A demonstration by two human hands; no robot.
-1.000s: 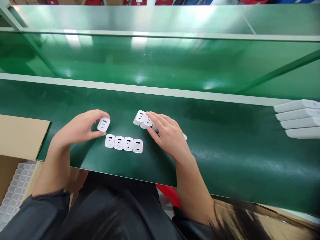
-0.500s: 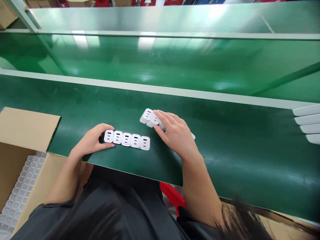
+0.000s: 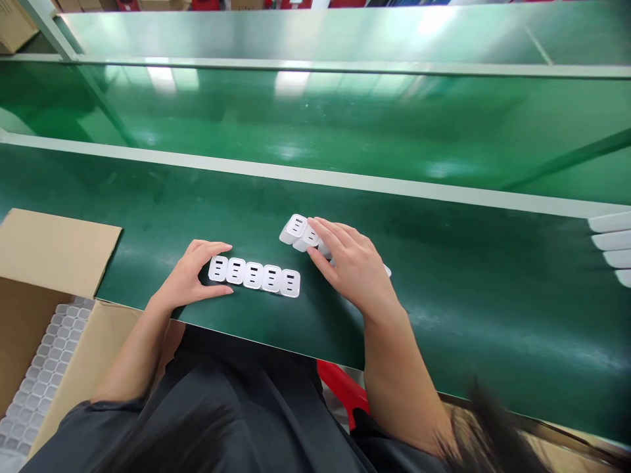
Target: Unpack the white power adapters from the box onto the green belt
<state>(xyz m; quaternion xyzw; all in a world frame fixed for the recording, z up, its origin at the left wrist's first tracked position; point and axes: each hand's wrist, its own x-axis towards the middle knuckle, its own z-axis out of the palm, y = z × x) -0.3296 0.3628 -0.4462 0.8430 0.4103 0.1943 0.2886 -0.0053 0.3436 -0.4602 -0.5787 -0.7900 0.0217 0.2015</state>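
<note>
A straight row of several white USB charger blocks (image 3: 253,276) stands on the green bench, port faces up. My left hand (image 3: 190,276) is around the row's left end, thumb and fingers apart with small gaps to the blocks. Farther back and to the right, a second group of white charger blocks (image 3: 296,226) sits tilted, some with ports showing. My right hand (image 3: 350,266) lies over this group, its thumb on the near side and fingers on the far side, closed on the blocks. The palm hides most of them; one white corner (image 3: 388,270) shows beyond it.
An open cardboard box (image 3: 111,328) with rows of white blocks (image 3: 42,368) stands at the lower left, its flap (image 3: 59,249) over the bench. Stacked white pieces (image 3: 614,240) lie at the right edge. A pale rail (image 3: 296,174) runs along the bench's back.
My left thumb and fingers have spread wider, off the left end of the row. My right hand stays over the second group. The whole view has shifted slightly.
</note>
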